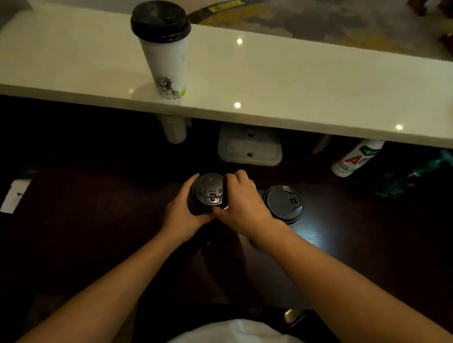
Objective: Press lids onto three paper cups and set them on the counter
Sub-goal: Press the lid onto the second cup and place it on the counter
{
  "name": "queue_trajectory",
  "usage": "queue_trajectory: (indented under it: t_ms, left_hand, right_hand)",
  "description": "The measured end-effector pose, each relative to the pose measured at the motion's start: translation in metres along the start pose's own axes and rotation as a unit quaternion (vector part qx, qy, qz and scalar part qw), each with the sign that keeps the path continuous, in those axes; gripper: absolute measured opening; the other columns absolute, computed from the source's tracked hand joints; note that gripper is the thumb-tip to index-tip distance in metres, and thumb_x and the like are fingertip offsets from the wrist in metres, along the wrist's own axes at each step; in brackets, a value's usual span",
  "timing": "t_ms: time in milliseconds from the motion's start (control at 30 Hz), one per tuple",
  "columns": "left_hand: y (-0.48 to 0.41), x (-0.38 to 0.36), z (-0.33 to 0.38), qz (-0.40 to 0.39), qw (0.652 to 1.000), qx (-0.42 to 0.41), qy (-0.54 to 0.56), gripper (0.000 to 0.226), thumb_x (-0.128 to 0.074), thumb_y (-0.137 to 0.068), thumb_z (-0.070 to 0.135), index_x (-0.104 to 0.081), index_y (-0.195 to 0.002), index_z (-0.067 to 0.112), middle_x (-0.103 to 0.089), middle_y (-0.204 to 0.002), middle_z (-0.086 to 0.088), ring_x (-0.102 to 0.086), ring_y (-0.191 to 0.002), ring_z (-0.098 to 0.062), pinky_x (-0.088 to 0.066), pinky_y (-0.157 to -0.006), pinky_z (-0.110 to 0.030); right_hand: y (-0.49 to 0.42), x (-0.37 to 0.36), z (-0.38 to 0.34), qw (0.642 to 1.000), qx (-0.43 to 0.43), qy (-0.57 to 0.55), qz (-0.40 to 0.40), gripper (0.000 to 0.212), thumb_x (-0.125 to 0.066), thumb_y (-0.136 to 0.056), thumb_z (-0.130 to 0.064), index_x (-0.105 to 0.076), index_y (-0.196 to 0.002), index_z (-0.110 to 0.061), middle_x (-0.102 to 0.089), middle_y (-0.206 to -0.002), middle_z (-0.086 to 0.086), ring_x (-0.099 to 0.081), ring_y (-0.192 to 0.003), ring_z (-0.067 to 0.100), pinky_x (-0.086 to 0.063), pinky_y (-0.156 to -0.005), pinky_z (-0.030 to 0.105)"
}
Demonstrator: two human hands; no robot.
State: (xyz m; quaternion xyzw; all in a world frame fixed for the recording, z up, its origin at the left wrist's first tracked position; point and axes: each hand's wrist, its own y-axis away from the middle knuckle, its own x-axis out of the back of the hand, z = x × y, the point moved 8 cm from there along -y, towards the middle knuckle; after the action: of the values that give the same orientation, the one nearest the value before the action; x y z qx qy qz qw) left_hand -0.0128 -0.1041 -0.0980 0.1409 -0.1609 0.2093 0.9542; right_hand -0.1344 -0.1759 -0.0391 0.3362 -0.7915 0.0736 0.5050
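A tall white paper cup (166, 63) with a black lid stands upright on the pale raised counter (281, 88). Below it, on the dark lower desk, a second cup carries a black lid (208, 191); its body is hidden by my hands. My left hand (181, 211) wraps the cup's left side. My right hand (240, 200) curls over the lid's right rim, thumb at the near edge. Just right of my right hand sits another black lid (283, 203); whether a cup is under it I cannot tell.
Under the counter's overhang sit a white lidded plastic box (249, 145), a white bottle on its side (356, 157), a green crumpled bag (413, 174) and stacked white cups (174, 129). A white card (14, 196) lies at far left. Wooden chair legs stand beyond the counter.
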Motion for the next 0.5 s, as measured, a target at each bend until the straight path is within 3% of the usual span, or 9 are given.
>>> queue_trajectory:
  t_ms: [100,167,267,333,400,500]
  left_hand:
    - [-0.006,-0.004,0.000,-0.007,0.999,-0.013,0.036,0.091,-0.088,-0.064,0.013,-0.042,-0.141,0.030,-0.055,-0.135,0.007,-0.050,-0.124,-0.007,-0.042,-0.102,-0.026]
    - [-0.007,-0.003,-0.005,-0.010,0.992,0.028,0.124,0.074,-0.073,-0.074,0.002,-0.047,-0.137,0.030,-0.058,-0.132,0.001,-0.055,-0.116,-0.013,-0.048,-0.092,-0.030]
    - [-0.002,-0.007,-0.013,-0.006,0.944,0.141,0.297,0.042,-0.044,-0.090,0.022,-0.056,-0.129,0.032,-0.063,-0.120,-0.005,-0.057,-0.106,-0.022,-0.048,-0.077,-0.035]
    - [0.000,-0.006,-0.010,0.019,0.936,0.163,0.311,0.037,-0.033,-0.102,0.036,-0.057,-0.128,0.030,-0.063,-0.120,-0.002,-0.058,-0.108,-0.021,-0.048,-0.076,-0.034]
    - [0.001,-0.006,-0.008,0.049,0.938,0.164,0.302,0.038,-0.034,-0.103,0.040,-0.055,-0.132,0.027,-0.062,-0.122,0.000,-0.059,-0.107,-0.017,-0.048,-0.072,-0.031]
    - [-0.001,-0.008,-0.008,0.073,0.933,0.164,0.312,0.038,-0.034,-0.103,0.041,-0.055,-0.131,0.025,-0.063,-0.121,0.000,-0.060,-0.108,-0.016,-0.048,-0.070,-0.031]
  right_hand:
    - [-0.007,0.001,-0.004,0.999,0.000,-0.024,-0.026,0.067,-0.079,-0.080,-0.026,-0.049,-0.137,-0.008,-0.040,-0.133,0.013,-0.052,-0.120,0.035,-0.048,-0.104,0.044]
    - [-0.011,0.003,0.001,0.997,-0.021,-0.072,-0.035,0.072,-0.084,-0.077,-0.023,-0.050,-0.139,-0.008,-0.040,-0.134,0.012,-0.053,-0.120,0.030,-0.047,-0.107,0.036]
    - [-0.014,0.003,0.014,0.988,-0.053,-0.148,-0.014,0.081,-0.089,-0.073,-0.018,-0.050,-0.143,-0.011,-0.041,-0.135,0.009,-0.052,-0.120,0.023,-0.046,-0.105,0.029]
    - [-0.011,-0.001,0.020,0.974,-0.069,-0.218,-0.001,0.080,-0.089,-0.072,-0.011,-0.050,-0.143,-0.012,-0.041,-0.134,0.006,-0.053,-0.114,0.017,-0.050,-0.098,0.026]
    - [-0.008,-0.006,0.023,0.946,-0.079,-0.316,-0.001,0.072,-0.083,-0.078,-0.003,-0.052,-0.142,-0.013,-0.047,-0.133,0.005,-0.060,-0.105,0.015,-0.059,-0.084,0.027]
    - [-0.009,-0.019,0.031,0.848,-0.141,-0.510,0.009,0.038,-0.064,-0.095,-0.005,-0.062,-0.132,-0.014,-0.064,-0.126,0.012,-0.069,-0.088,0.019,-0.060,-0.078,0.040]
